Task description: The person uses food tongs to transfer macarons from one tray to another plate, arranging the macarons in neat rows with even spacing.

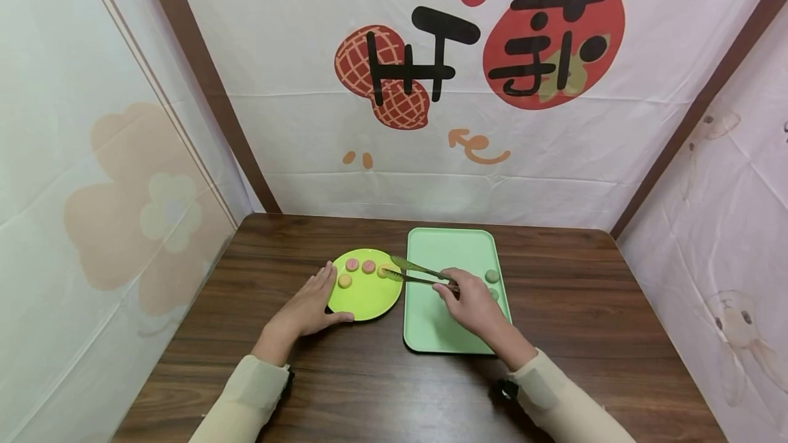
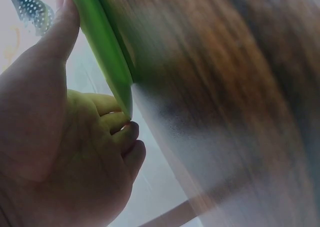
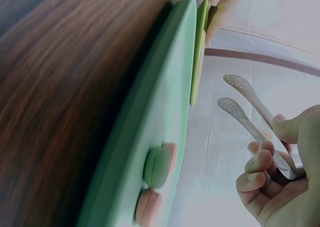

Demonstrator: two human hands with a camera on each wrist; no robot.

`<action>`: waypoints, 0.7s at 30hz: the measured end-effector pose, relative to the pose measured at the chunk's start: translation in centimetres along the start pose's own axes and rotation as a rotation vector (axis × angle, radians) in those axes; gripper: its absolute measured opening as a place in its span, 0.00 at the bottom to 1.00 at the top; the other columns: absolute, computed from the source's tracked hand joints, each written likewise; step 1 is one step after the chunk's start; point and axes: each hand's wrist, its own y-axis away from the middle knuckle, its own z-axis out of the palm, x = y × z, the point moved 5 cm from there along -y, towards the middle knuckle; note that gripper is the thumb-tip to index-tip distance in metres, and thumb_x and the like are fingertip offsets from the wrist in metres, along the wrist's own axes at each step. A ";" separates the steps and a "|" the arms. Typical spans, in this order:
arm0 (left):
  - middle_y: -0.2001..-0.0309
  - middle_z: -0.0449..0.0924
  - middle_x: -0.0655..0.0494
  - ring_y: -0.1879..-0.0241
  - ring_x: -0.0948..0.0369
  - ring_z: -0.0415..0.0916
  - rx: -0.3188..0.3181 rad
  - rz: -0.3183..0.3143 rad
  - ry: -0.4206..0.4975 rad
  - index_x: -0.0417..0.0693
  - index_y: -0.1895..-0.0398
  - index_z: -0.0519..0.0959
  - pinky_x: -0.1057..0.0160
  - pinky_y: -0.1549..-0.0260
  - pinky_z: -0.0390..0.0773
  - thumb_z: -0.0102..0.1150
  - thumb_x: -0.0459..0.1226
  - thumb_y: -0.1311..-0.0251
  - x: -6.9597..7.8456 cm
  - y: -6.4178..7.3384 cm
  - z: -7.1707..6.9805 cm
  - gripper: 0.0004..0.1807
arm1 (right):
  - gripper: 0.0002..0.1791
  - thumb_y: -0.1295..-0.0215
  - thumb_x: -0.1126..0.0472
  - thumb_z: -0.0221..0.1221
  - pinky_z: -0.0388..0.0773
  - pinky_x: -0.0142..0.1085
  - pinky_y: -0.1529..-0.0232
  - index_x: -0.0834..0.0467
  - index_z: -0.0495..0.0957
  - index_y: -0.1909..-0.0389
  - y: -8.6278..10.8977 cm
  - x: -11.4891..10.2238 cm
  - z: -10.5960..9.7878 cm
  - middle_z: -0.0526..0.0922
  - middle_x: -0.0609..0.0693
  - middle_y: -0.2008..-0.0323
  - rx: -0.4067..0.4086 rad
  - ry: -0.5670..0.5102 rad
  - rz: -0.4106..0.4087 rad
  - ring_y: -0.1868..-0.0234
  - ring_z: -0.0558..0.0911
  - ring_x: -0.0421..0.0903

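Observation:
My left hand [image 1: 310, 303] rests at the left rim of a lime-green round plate [image 1: 369, 303], fingers extended along its far side and thumb at the near edge. On that plate lie two pink macarons [image 1: 368, 266] and two yellow ones [image 1: 345, 281]. My right hand [image 1: 470, 299] holds metal tongs [image 3: 255, 112] with perforated tips, which stand apart. In the head view the tips overlap the yellow macaron [image 1: 383, 271] at the plate's right side. Beneath the right hand is a mint-green tray [image 1: 437, 330]; a green macaron [image 3: 157, 167] and a pinkish macaron [image 3: 149, 207] sit on it.
Plate and tray stand side by side on a dark wood table [image 1: 572, 306]. A white printed curtain [image 1: 295, 135] rises behind the table's back edge, with more hangings at both sides. Another macaron [image 3: 172, 156] shows partly behind the green one on the tray.

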 end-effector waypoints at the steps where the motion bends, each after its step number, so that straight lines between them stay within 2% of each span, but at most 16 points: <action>1: 0.14 0.39 0.31 0.15 0.39 0.42 -0.001 -0.001 0.000 0.28 0.15 0.44 0.41 0.17 0.49 0.66 0.65 0.33 0.0 0.0 0.0 0.65 | 0.17 0.23 0.56 0.67 0.81 0.35 0.70 0.63 0.84 0.42 0.1 0.2 -0.2 0.88 0.45 0.64 0.003 -0.003 0.004 0.71 0.83 0.38; 5: 0.14 0.39 0.32 0.14 0.40 0.41 -0.004 -0.007 0.006 0.29 0.15 0.44 0.41 0.17 0.49 0.66 0.65 0.33 0.1 0.1 -0.1 0.65 | 0.18 0.23 0.57 0.66 0.82 0.38 0.67 0.64 0.83 0.40 0.6 0.7 -1.3 0.89 0.49 0.62 0.016 0.005 0.016 0.71 0.83 0.38; 8: 0.14 0.38 0.32 0.14 0.39 0.41 -0.005 -0.006 0.015 0.29 0.14 0.44 0.40 0.17 0.48 0.66 0.65 0.33 0.1 0.1 -0.1 0.66 | 0.18 0.23 0.58 0.67 0.81 0.39 0.67 0.64 0.84 0.40 0.8 1.1 -2.1 0.88 0.50 0.62 0.031 0.036 0.011 0.72 0.78 0.36; 12: 0.13 0.38 0.33 0.14 0.41 0.39 -0.013 -0.009 0.020 0.30 0.14 0.43 0.41 0.16 0.48 0.66 0.66 0.34 0.2 0.0 -0.2 0.66 | 0.17 0.23 0.57 0.67 0.78 0.37 0.71 0.63 0.84 0.41 1.3 1.7 -2.8 0.85 0.47 0.67 0.032 0.033 0.020 0.75 0.75 0.36; 15: 0.13 0.38 0.34 0.14 0.41 0.39 -0.017 -0.011 0.018 0.31 0.14 0.43 0.42 0.16 0.47 0.66 0.66 0.34 0.2 0.0 -0.1 0.66 | 0.18 0.22 0.55 0.66 0.78 0.36 0.73 0.63 0.84 0.41 1.8 2.2 -3.2 0.85 0.46 0.68 0.017 0.013 0.038 0.76 0.77 0.35; 21: 0.14 0.38 0.33 0.14 0.41 0.39 -0.012 -0.009 0.013 0.30 0.14 0.43 0.41 0.16 0.47 0.66 0.66 0.33 0.1 0.0 0.0 0.66 | 0.16 0.23 0.56 0.67 0.82 0.39 0.67 0.63 0.85 0.44 2.7 2.9 -4.1 0.87 0.49 0.61 0.039 0.066 0.024 0.69 0.81 0.37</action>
